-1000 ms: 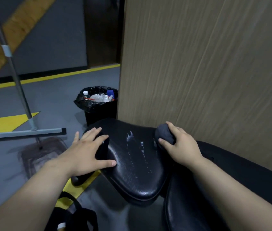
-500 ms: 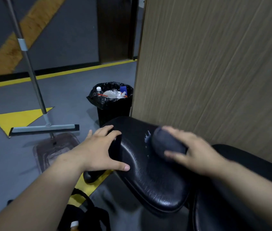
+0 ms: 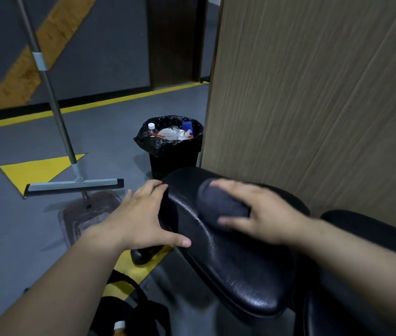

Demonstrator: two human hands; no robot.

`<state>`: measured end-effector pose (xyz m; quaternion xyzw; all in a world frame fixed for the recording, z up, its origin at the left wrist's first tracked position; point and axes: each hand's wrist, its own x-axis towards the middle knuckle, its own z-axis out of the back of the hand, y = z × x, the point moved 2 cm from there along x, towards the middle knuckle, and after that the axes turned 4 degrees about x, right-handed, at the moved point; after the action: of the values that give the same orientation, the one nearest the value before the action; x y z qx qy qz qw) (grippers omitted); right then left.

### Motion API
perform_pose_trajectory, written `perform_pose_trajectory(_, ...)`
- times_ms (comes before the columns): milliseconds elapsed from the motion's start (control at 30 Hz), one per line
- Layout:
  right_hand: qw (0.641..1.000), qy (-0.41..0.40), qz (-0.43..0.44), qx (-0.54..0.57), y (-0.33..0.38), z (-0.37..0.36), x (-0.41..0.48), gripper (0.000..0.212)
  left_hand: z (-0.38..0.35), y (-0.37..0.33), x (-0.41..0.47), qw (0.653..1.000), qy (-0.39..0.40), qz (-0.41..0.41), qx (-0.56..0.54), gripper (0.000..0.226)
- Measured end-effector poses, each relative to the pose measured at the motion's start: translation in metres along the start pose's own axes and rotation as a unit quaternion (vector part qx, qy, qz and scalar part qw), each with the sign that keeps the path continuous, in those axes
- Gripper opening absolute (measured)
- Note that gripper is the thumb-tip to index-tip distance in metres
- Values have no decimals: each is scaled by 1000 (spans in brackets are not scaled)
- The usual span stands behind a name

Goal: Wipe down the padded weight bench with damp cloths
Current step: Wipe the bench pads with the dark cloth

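Grey gym floor (image 3: 10, 238) with yellow markings fills the left, where a squeegee (image 3: 74, 184) stands and a lined bin (image 3: 172, 151) sits by the wall.

Our left hand (image 3: 138, 214) has stayed put: its fingers lie fairly straight against the end of the black bench pad (image 3: 235, 263), the thumb stretches across the top, and it braces without gripping.

What changed is on the pad. A second ago white droplets sat in the middle of it and the dark cloth (image 3: 221, 204) was at its far right edge. Now the cloth lies bunched over that spot and no droplets show.

Our right hand (image 3: 264, 214) wraps it, fingers curled over the far side and thumb along the near side, blurred by motion.

We judge the wet patch is being worked in, with the pad's near half left to wipe. A wood-grain panel (image 3: 313, 93) rises behind.
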<state>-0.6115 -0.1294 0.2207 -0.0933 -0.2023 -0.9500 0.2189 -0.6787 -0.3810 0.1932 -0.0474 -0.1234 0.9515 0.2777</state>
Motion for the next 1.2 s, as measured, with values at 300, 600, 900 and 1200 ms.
perform_pose_trajectory(300, 995, 6, -20, -93, 26, -18, 11, 74, 8, 22, -10, 994, -54, -27, -95, 136)
perform_pose_trajectory(600, 992, 43, -20, -118, 34, -57, 120, 78, 0, 40, -6, 996, -58, 71, -4, 142)
perform_pose_trajectory(900, 975, 187, -82, -83, 4, -53, 203, 64, -3, 20, -3, 990, -142, -2, 14, 128)
perform_pose_trajectory(1200, 971, 206, -105, 64, -15, -42, 200, 55, -5, 2, -2, 989, -135, -58, 14, 102)
